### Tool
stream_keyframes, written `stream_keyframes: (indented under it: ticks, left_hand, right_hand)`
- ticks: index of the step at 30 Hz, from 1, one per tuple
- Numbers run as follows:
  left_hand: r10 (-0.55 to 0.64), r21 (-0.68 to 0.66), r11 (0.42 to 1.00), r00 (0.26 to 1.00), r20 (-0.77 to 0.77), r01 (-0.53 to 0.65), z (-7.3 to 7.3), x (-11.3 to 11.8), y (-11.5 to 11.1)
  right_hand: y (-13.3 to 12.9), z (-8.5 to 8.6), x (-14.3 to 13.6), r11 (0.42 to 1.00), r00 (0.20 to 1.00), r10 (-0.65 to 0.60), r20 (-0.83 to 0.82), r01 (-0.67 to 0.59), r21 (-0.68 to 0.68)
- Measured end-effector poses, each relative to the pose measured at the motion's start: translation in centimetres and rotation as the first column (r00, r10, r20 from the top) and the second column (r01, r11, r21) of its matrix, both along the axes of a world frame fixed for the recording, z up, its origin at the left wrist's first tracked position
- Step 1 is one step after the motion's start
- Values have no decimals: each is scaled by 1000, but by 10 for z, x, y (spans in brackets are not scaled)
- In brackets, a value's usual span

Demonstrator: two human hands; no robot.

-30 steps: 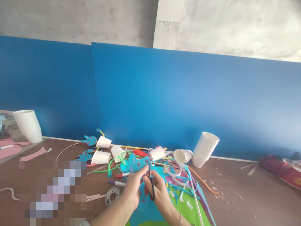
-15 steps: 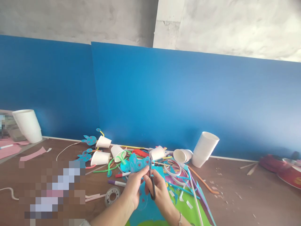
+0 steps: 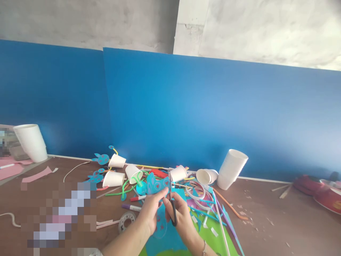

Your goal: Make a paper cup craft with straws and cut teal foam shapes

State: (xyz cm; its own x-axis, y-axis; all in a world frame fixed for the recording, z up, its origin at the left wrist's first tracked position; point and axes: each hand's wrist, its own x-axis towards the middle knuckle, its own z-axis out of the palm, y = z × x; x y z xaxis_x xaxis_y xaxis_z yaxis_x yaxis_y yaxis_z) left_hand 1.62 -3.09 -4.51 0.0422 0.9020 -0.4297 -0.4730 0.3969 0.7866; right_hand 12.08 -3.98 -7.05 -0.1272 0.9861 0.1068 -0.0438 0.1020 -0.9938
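Black-handled scissors (image 3: 173, 212) are in my right hand (image 3: 180, 216), their blades pointing away from me. My left hand (image 3: 152, 210) pinches a blue paper piece (image 3: 157, 185) with drawn ear shapes and small red hearts. The blades run along this piece's right edge; whether they are parted is hard to make out. Below my hands lies a blue paper sheet (image 3: 174, 241) with more drawn outlines, on top of a green sheet (image 3: 210, 234). A tape roll (image 3: 127, 221) and a purple-capped marker (image 3: 131, 207) lie left of my left hand.
White paper cups (image 3: 114, 179) with bent straws and blue rabbit cutouts (image 3: 101, 159) lie at the back left. A tall cup stack (image 3: 231, 170) stands by the blue partition (image 3: 213, 113). Loose straws (image 3: 231, 204) and paper scraps spread right. A red container (image 3: 329, 195) is far right.
My hands and the blue paper piece have shifted very slightly. The scissors stay at the paper's right edge, and the things on the table look the same.
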Motion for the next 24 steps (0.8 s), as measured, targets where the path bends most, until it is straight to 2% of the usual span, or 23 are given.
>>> stream_keyframes:
  ticks: [3,8,13,18,24]
  left_hand:
    - [-45,-21,999,999,-19,45,-3,-1,4]
    - [-39,51,998,999,-29,41,-6,-3,8]
    - [-16,11,1000,998,-55,16,-3,-3,6]
    - [-62,78,995,994,-91,69,1,0,3]
    - [-93,74,992,987,-130,103,1,2,0]
  right_hand:
    - [1,-1,1,1000,1000,1,10,-1,1]
    - [2,-2,1,1000,1000,-5,8,6,-7]
    - [1,-1,0,999,1000,26,10,-26,-28]
    - [-2,0,-2,999,999,48,-12,-48,-4]
    - [-3,3,-4,1000,999,26,-32,-25,11]
